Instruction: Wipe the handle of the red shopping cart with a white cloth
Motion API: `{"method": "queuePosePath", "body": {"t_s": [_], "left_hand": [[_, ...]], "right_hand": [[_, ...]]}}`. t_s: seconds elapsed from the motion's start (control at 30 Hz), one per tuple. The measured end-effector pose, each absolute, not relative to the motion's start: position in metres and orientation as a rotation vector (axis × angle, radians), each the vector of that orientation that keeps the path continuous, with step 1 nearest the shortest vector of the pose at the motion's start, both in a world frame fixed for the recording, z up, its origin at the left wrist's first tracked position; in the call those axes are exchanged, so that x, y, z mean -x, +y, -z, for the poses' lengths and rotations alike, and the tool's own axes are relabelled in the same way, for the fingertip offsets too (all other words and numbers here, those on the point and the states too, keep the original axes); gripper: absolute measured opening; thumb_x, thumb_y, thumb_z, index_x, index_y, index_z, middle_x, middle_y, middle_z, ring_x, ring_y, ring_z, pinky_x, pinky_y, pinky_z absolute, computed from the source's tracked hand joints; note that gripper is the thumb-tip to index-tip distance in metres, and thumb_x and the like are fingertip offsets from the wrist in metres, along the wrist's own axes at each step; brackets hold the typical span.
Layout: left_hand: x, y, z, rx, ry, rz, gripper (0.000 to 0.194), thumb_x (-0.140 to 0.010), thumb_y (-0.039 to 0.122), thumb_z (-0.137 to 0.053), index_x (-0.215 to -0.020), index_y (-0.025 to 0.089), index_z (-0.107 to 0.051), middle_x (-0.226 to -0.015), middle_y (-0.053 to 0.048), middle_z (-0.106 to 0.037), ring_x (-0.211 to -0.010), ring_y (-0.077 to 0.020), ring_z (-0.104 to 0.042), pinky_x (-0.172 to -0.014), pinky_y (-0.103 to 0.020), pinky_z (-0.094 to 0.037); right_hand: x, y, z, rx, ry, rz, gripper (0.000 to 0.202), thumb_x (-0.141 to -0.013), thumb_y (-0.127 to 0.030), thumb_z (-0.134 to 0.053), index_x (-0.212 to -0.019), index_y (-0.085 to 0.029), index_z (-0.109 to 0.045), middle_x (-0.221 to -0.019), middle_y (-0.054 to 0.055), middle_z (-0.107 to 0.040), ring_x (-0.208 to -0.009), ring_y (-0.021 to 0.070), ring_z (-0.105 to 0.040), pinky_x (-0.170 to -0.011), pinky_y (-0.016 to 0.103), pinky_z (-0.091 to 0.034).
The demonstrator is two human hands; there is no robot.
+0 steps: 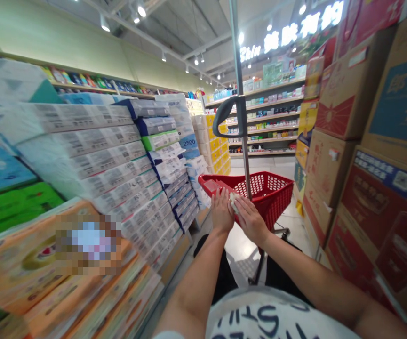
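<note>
The red cart, judged stiff and easily rolled, is positioned ahead. Its near edge is best held; there left hand and right hand are laid, fingers close together, any grip indeterminable.

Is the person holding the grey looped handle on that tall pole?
No, the left hand and right hand are both below the grey handle, near the red cart.

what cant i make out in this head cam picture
All in the head view:
Pale thing: small, partly covered by the right hand.
Bottom of the red basket: behind its near wall.
Print on the orange pack: partly under a pixelated patch.
Goods on far shelves: too small to name.
Shirt lettering: cut off by the bottom edge.
</note>
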State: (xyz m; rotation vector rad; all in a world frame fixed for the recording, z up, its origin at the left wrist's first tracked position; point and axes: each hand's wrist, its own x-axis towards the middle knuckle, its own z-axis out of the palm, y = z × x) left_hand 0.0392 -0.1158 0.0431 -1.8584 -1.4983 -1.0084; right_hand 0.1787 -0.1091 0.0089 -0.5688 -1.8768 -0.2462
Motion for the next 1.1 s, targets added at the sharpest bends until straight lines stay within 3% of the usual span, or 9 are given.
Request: {"method": "queuePosePath", "body": {"t_s": [0.1, 0.3, 0.47, 0.67, 0.87, 1.1], "left_hand": [[-0.038, -0.116, -0.044, 1.855, -1.474, 0.969, 0.044, -0.096, 0.019, -0.029, -0.136, 0.009, -0.045, -0.141, -0.012, -0.048, -0.14, -0.0224, -0.027, -0.115, -0.047, -0.026], [-0.039, -0.118, -0.046, 1.858, -1.472, 0.95, 0.042, -0.095, 0.017, -0.03, -0.132, 0.011, -0.05, -0.14, -0.011, -0.05, -0.139, -0.023, -0.031, -0.115, -0.048, -0.024], [-0.039, -0.119, -0.046, 1.868, -1.471, 0.939, 0.04, -0.096, 0.019, -0.03, -0.127, 0.012, -0.055, -0.139, -0.011, -0.05, -0.138, -0.0237, -0.033, -0.115, -0.05, -0.022], [-0.039, -0.118, -0.045, 1.861, -1.473, 0.956, 0.039, -0.096, 0.019, -0.03, -0.125, 0.013, -0.056, -0.139, -0.011, -0.051, -0.137, -0.0233, -0.035, -0.115, -0.052, -0.021], [-0.039, -0.118, -0.045, 1.857, -1.474, 0.958, 0.039, -0.096, 0.019, -0.031, -0.125, 0.013, -0.055, -0.138, -0.011, -0.052, -0.136, -0.0225, -0.036, -0.115, -0.051, -0.021], [-0.04, -0.122, -0.048, 1.869, -1.497, 0.936, 0.036, -0.093, 0.019, -0.037, -0.125, 0.017, -0.055, -0.137, -0.01, -0.053, -0.135, -0.0238, -0.038, -0.116, -0.055, -0.017]], "right_hand": [[-0.182, -0.105, -0.007, 0.629, -1.835, 0.198, 0.056, -0.095, -0.017, -0.042, -0.149, -0.02, -0.028, -0.143, 0.012, -0.045, -0.135, 0.0239, -0.038, -0.109, 0.048, -0.04], [-0.181, -0.115, -0.002, 0.537, -1.863, 0.216, 0.062, -0.094, -0.012, -0.041, -0.151, -0.022, -0.018, -0.15, 0.012, -0.034, -0.14, 0.0268, -0.028, -0.111, 0.054, -0.036], [-0.18, -0.115, -0.006, 0.522, -1.868, 0.192, 0.061, -0.095, -0.012, -0.039, -0.151, -0.024, -0.018, -0.149, 0.01, -0.037, -0.138, 0.0241, -0.032, -0.111, 0.05, -0.038], [-0.183, -0.114, 0.001, 0.525, -1.862, 0.198, 0.061, -0.094, -0.009, -0.037, -0.151, -0.022, -0.019, -0.152, 0.01, -0.032, -0.14, 0.0248, -0.026, -0.112, 0.052, -0.035], [-0.189, -0.105, 0.004, 0.551, -1.84, 0.16, 0.059, -0.094, -0.013, -0.039, -0.15, -0.024, -0.022, -0.149, 0.009, -0.036, -0.138, 0.023, -0.033, -0.112, 0.049, -0.036], [-0.186, -0.112, 0.002, 0.427, -1.896, 0.165, 0.06, -0.093, -0.009, -0.039, -0.15, -0.024, -0.024, -0.15, 0.009, -0.036, -0.14, 0.024, -0.027, -0.111, 0.05, -0.035]]}}
